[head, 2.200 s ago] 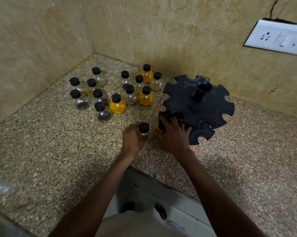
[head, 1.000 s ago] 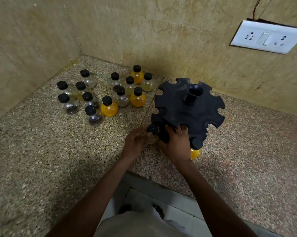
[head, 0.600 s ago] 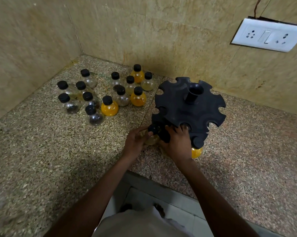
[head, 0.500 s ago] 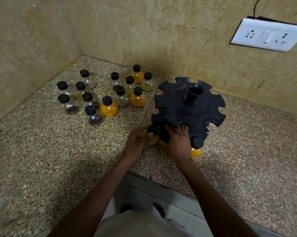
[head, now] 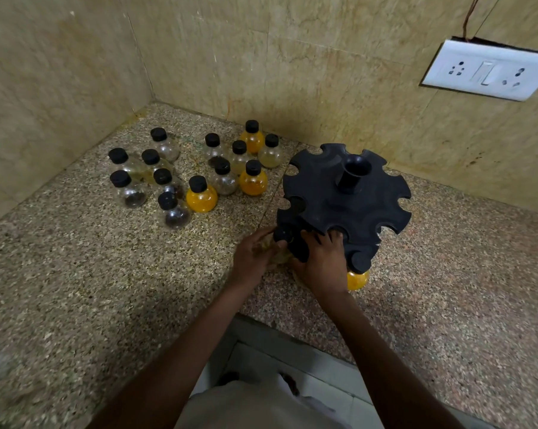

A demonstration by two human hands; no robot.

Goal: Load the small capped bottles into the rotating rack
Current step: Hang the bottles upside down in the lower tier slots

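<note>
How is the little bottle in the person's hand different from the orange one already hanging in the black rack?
The pale bottle with a black cap looks nearly clear and is gripped by the left hand; the orange-filled bottle is bright orange and hangs in the black notched rack, untouched. Both wear black caps.

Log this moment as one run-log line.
left hand: grips bottle at rack slot | right hand: steadies rack
</note>
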